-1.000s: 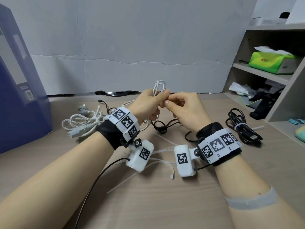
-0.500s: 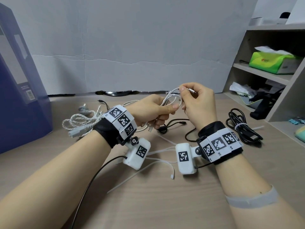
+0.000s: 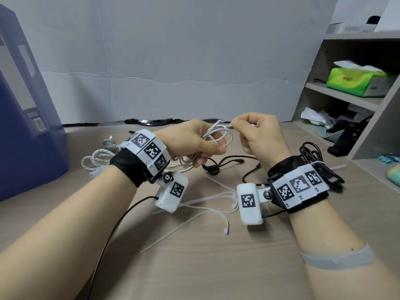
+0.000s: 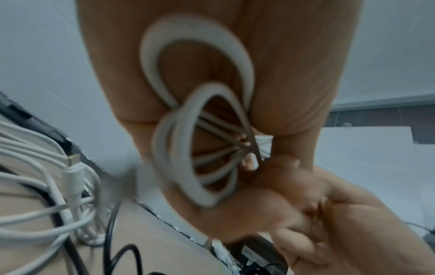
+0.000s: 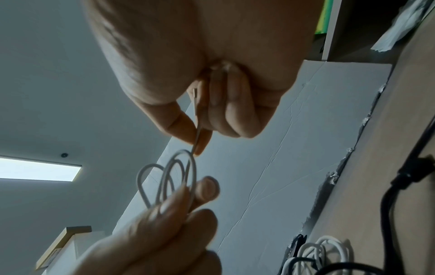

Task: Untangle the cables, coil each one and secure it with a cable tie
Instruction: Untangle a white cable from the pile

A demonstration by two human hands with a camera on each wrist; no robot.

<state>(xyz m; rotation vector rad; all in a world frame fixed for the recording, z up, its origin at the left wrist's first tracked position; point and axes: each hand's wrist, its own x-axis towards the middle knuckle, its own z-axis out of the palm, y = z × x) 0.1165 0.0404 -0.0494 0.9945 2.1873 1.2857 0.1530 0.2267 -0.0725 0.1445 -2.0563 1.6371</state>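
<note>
Thin white cable [image 3: 218, 135], several small loops, held in the air above the desk [image 3: 216, 267] between both hands. Left hand [image 3: 190, 141] grips the gathered loops, thumb pressed over them against curled fingers; the loops fan out past the thumb. Right hand [image 3: 259, 135] pinches a strand of the same cable between thumb and forefinger, the other fingers curled in. In the right wrist view the strand runs up along the curled fingers [image 5: 233, 111] toward the palm, with a small connector showing beside them. Hands close together, not touching as far as I can see.

On the desk under the hands: a loose black cable [image 3: 225, 163] with a small plug, and more white cable trailing below the left hand. Several white cable ties [image 3: 207, 211] lie scattered nearer the person, unfastened. To the left, a braided white cable [image 3: 95, 159] in a loose pile. To the right, a black cable bundle [image 3: 318, 163], coiled with a white tie around it.

Further out: blue box [image 3: 23, 118] at far left, shelf unit [image 3: 355, 100] at right holding a green tissue pack [image 3: 355, 81].
</note>
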